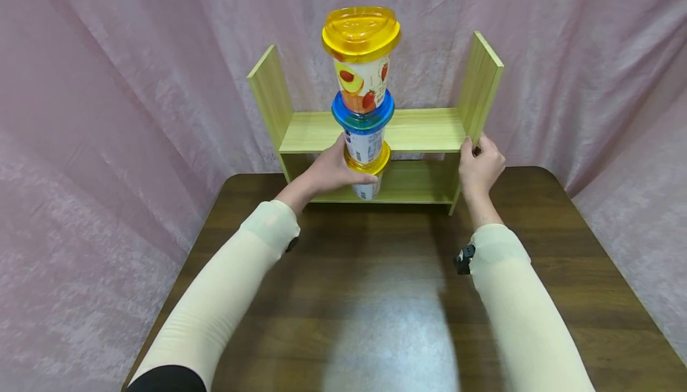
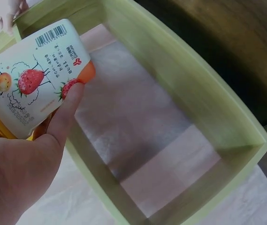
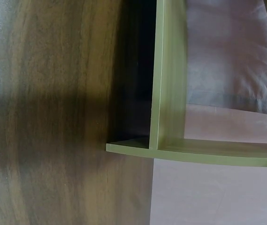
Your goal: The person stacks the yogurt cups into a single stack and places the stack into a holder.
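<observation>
My left hand (image 1: 335, 171) grips the bottom cup (image 1: 367, 188) of a stack of three lidded yogurt cups, held up in front of a small green wooden shelf (image 1: 424, 132). The top cup (image 1: 362, 82) has a yellow lid (image 1: 361, 31), the middle cup (image 1: 365, 144) a blue lid (image 1: 362, 117). In the left wrist view my left hand's thumb (image 2: 70, 108) presses on the strawberry-printed cup (image 2: 30, 93). My right hand (image 1: 479, 165) holds the shelf's right side panel (image 1: 481, 85) near its lower front edge.
The shelf stands at the back of a dark wooden table (image 1: 386, 296); its lower board (image 1: 413, 183) sits just behind the stack. A pink curtain (image 1: 118, 82) hangs behind and on both sides. The right wrist view shows the shelf's edge (image 3: 168, 93) against the table top (image 3: 53, 117).
</observation>
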